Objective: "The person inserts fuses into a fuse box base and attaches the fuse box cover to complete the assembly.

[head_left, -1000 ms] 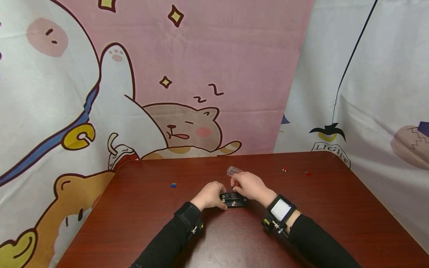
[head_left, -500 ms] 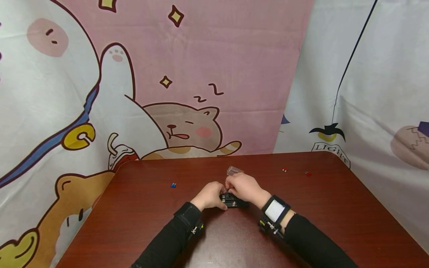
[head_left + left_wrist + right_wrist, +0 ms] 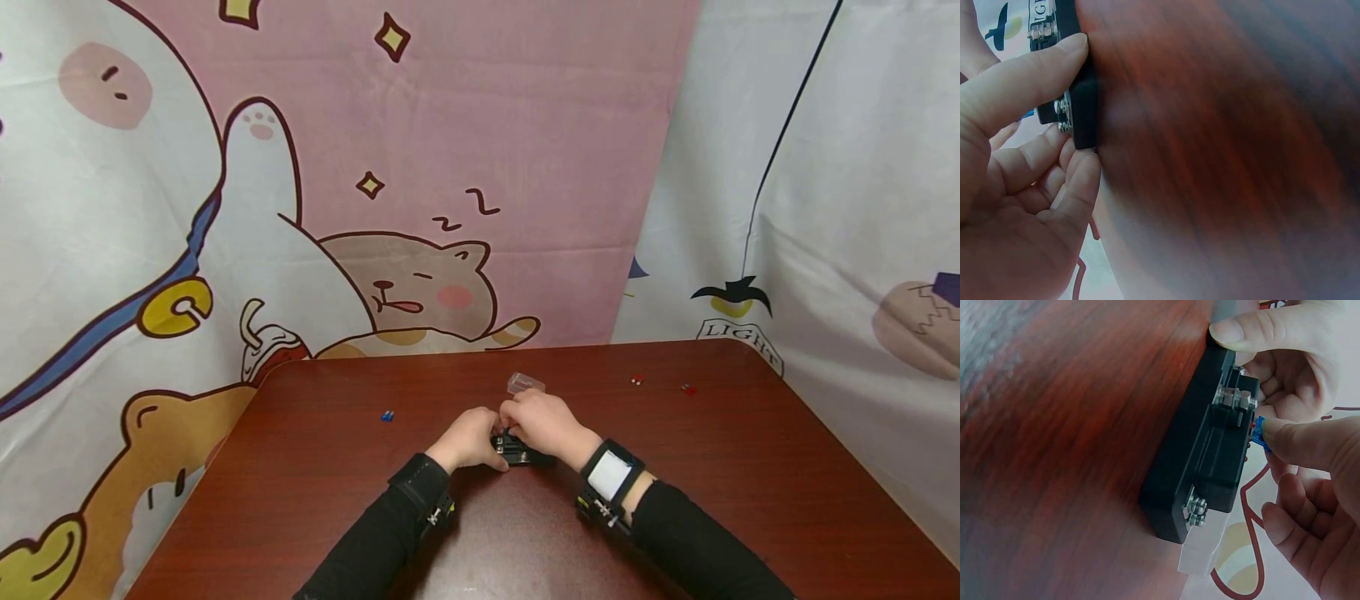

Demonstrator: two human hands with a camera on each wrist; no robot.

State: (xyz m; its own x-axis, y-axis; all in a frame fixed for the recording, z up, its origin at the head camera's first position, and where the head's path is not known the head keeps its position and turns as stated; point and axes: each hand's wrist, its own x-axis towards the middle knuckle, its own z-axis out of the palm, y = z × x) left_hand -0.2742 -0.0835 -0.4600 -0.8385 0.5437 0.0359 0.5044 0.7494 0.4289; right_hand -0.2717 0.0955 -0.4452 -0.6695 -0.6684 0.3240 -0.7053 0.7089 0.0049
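Observation:
On the table, my left hand (image 3: 467,437) grips the left end of a black fuse block (image 3: 513,450), thumb on the near side and fingers at the end. Metal bolts and nuts show at the block's ends in the right wrist view, and small red dots line its top face. My right hand (image 3: 546,418) pinches a small blue blade fuse (image 3: 1260,431) between thumb and finger, right against the block's top face. Its lower part is hidden, so how deep it sits cannot be told. A clear plastic cover (image 3: 524,382) lies just behind the block.
Small blue pieces (image 3: 387,415) lie to the left on the brown table (image 3: 337,500). Toward the back right are small red and white pieces (image 3: 637,380) and small red pieces (image 3: 688,389). A printed cloth (image 3: 570,167) hangs behind the table's far edge.
My right hand has moved a little left along the fuse block, toward my left hand, and now covers more of its top. The left hand has stayed in place.

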